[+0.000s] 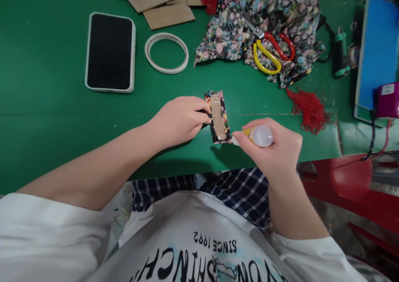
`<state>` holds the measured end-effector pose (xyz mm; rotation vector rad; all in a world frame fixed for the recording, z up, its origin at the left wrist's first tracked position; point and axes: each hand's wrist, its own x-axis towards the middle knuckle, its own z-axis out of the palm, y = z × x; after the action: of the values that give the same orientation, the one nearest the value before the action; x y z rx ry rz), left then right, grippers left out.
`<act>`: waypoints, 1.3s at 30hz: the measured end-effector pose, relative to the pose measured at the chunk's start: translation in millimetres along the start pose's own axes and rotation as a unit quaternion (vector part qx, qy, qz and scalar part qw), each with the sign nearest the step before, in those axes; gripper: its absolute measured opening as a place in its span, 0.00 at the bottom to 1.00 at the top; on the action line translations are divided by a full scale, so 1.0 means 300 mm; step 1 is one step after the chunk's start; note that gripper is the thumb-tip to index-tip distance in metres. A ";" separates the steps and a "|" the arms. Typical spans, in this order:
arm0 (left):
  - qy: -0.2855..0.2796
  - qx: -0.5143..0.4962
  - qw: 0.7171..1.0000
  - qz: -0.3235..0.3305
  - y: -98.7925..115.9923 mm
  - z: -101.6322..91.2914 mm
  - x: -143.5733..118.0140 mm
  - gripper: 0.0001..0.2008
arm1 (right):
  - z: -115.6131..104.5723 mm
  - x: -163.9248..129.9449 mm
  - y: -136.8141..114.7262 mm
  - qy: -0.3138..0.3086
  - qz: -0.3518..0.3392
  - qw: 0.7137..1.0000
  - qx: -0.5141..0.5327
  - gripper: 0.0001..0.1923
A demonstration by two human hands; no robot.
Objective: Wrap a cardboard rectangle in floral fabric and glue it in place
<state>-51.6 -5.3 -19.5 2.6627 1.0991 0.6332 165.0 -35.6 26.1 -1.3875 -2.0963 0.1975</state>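
A small cardboard strip lies on the green table, its edges wrapped in dark floral cloth and shiny in places. My left hand rests at its left side, fingertips pressing on the cloth border. My right hand is closed around a small glue bottle with a clear rounded end and a yellow label. The bottle's white tip points down at the strip's lower right corner; whether it touches there I cannot tell.
Behind lie a phone-like device, a tape roll, cardboard pieces, crumpled floral cloth and scissors on it. To the right are a red tassel, a green-handled tool and a blue board.
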 end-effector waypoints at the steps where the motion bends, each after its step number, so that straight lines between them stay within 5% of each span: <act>1: 0.000 0.002 1.000 0.002 0.000 0.000 0.000 0.15 | 0.001 -0.003 0.005 0.019 0.008 1.000 0.007 0.13; 8: -0.002 -0.001 1.000 0.002 -0.001 0.002 0.000 0.16 | -0.005 -0.019 0.016 0.056 0.026 0.998 0.001 0.10; 14: 0.005 0.008 1.000 0.003 0.001 0.005 -0.001 0.16 | -0.015 -0.038 0.026 0.068 -0.037 0.997 -0.012 0.06; 33: -0.007 0.009 1.000 -0.008 0.003 0.003 -0.002 0.17 | -0.017 -0.068 0.037 0.031 -0.031 0.999 0.025 0.06; 35: -0.003 0.007 1.000 -0.007 0.003 0.004 -0.002 0.17 | -0.017 -0.071 0.040 0.068 0.014 0.995 0.065 0.07; 39: 0.002 0.005 1.000 -0.004 0.002 0.004 -0.002 0.17 | -0.018 -0.053 0.056 0.263 0.068 0.946 0.179 0.14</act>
<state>-51.0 -6.1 -20.4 2.6659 1.1152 0.6330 185.5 -43.1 16.5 -1.1984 -1.4449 0.2224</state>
